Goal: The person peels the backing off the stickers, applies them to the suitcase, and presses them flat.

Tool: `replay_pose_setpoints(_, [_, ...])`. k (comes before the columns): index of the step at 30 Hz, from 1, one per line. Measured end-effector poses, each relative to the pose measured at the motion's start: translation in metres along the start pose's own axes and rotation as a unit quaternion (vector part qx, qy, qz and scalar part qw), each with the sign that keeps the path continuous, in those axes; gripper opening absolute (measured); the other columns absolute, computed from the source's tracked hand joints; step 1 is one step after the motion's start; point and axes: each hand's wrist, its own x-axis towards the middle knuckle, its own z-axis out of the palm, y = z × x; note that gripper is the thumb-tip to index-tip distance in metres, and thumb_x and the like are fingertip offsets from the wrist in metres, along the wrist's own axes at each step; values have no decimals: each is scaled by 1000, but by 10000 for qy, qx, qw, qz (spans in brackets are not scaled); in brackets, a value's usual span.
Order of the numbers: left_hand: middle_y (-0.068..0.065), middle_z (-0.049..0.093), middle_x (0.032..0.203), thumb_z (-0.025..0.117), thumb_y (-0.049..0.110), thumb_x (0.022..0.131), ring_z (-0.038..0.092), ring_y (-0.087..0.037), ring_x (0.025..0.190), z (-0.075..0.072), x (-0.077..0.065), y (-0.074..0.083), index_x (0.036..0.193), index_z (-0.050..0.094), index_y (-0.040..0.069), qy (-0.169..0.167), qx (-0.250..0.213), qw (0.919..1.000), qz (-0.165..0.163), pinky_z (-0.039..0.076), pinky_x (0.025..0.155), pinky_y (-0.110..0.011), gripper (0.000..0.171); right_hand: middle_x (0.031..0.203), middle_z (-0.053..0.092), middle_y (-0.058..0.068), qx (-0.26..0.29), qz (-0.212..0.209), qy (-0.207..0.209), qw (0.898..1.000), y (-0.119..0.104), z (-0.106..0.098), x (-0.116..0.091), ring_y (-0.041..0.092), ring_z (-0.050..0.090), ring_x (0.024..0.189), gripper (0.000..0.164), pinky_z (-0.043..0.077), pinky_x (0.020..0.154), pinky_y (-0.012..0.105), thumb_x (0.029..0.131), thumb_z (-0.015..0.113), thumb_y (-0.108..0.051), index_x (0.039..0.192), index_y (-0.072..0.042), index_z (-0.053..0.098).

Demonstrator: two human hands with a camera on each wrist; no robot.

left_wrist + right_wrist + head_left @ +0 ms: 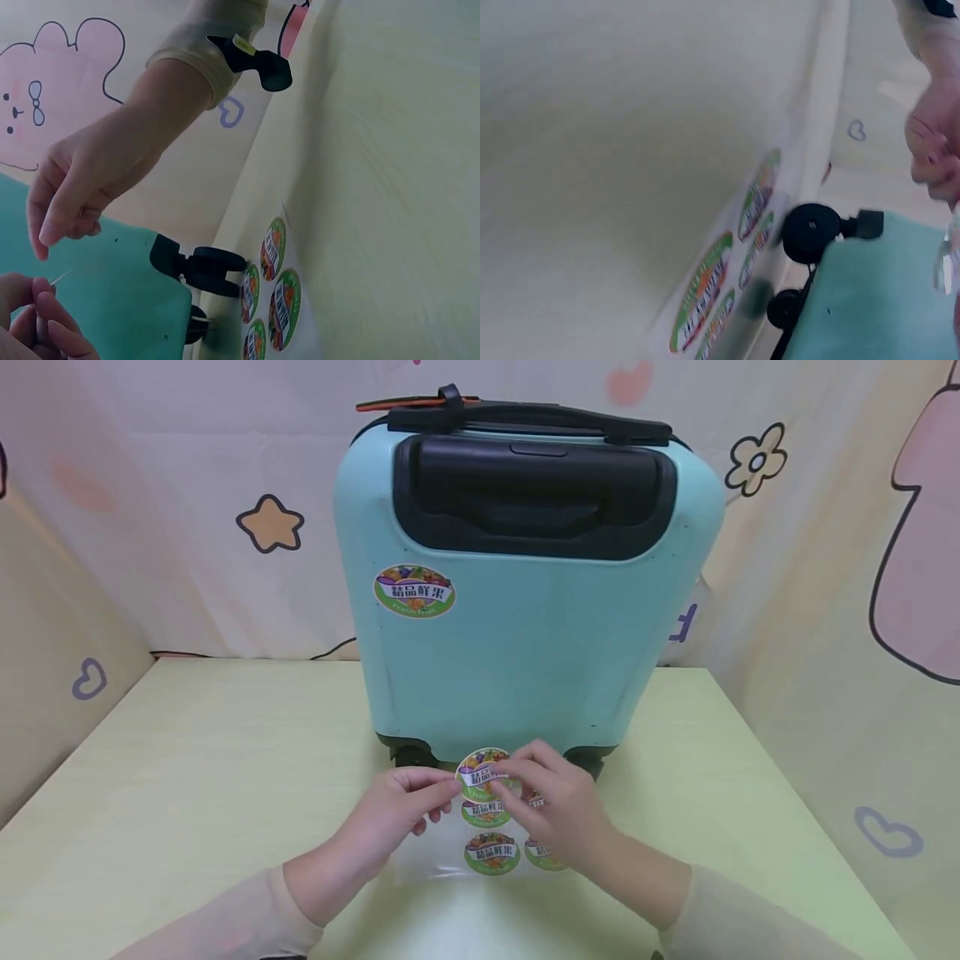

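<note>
Between thumb and fingers, my left hand (405, 802) pinches the left edge of an oval fruit sticker (472, 767), held up above a sticker sheet (431, 856). My right hand (562, 797) is at the sticker's right side with fingers loosely bent, overlapping it in the head view. From the left wrist, that hand (86, 180) shows apart from the left fingertips and holding nothing. Several more oval stickers are on the sheet, some hidden behind my hands. Behind stands a light blue suitcase (510, 643), with one fruit sticker (415, 592) on its upper left front.
The suitcase stands upright on black wheels (214, 270) at the back of the pale table (225, 760). Its black handle (532, 418) lies along the top. A patterned cloth (225, 443) hangs behind and at both sides.
</note>
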Motion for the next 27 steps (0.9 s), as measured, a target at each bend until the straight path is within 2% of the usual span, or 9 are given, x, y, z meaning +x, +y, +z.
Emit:
replay_pose_setpoints(2, [0, 56, 69, 65, 20, 86, 51, -14, 66, -3, 1, 1, 98, 70, 0, 122, 103, 9999, -7, 39, 55, -23, 24, 84, 56, 1, 211, 676, -4, 9975, 3, -6, 1, 11, 51, 62, 13, 47, 56, 19, 83, 68, -7, 96, -2, 70])
replay_pose_setpoints(4, [0, 57, 69, 65, 20, 86, 52, -15, 66, -6, 1, 2, 98, 70, 1, 210, 168, 9996, 9, 39, 55, -23, 23, 87, 56, 1, 409, 1439, -159, 9886, 4, -11, 2, 11, 50, 65, 22, 48, 59, 23, 80, 71, -2, 101, -1, 69])
replay_pose_setpoints(7, [0, 58, 69, 66, 19, 85, 52, -15, 66, -9, 1, 4, 98, 70, 1, 268, 206, 9994, 33, 39, 55, -23, 23, 92, 57, 1, 727, 2524, -561, 9633, 6, -16, 3, 12, 51, 68, 27, 48, 61, 25, 82, 70, -5, 109, -2, 67])
replay_pose_setpoints(9, [0, 58, 69, 66, 19, 85, 52, -15, 66, -10, 1, 5, 98, 70, 1, 253, 216, 9994, 59, 39, 54, -23, 23, 93, 57, 1, 896, 3070, -834, 9438, 6, -18, 4, 13, 51, 69, 26, 47, 61, 24, 85, 68, -10, 110, -4, 67])
replay_pose_setpoints(14, [0, 57, 68, 66, 19, 85, 51, -15, 65, -11, 0, 7, 97, 70, 0, 183, 273, 9994, 131, 38, 53, -22, 23, 90, 61, -1, 1225, 3902, -1202, 9046, 5, -19, 6, 18, 53, 73, 19, 46, 63, 24, 87, 67, -19, 102, -8, 70])
replay_pose_setpoints(17, [0, 58, 68, 66, 18, 86, 51, -15, 65, -11, 0, 8, 97, 70, 0, 192, 313, 9992, 166, 38, 53, -22, 22, 90, 63, 0, 1397, 4139, -1242, 8909, 2, -19, 7, 17, 52, 74, 17, 46, 62, 23, 87, 67, -21, 98, -7, 70])
replay_pose_setpoints(20, [0, 58, 69, 66, 18, 86, 51, -15, 66, -11, 1, 9, 97, 70, 0, 238, 360, 9989, 194, 38, 53, -22, 21, 88, 64, 2, 1475, 4174, -1186, 8888, 1, -20, 8, 16, 53, 73, 17, 46, 61, 23, 86, 67, -20, 95, -6, 70])
replay_pose_setpoints(27, [-1, 59, 71, 64, 17, 87, 53, -15, 67, -13, 3, 9, 101, 71, 1, 318, 509, 9977, 328, 39, 53, -22, 22, 83, 64, 2, 1405, 3933, -996, 9031, 1, -20, 8, 17, 53, 69, 10, 46, 59, 22, 85, 68, -16, 89, -7, 70])
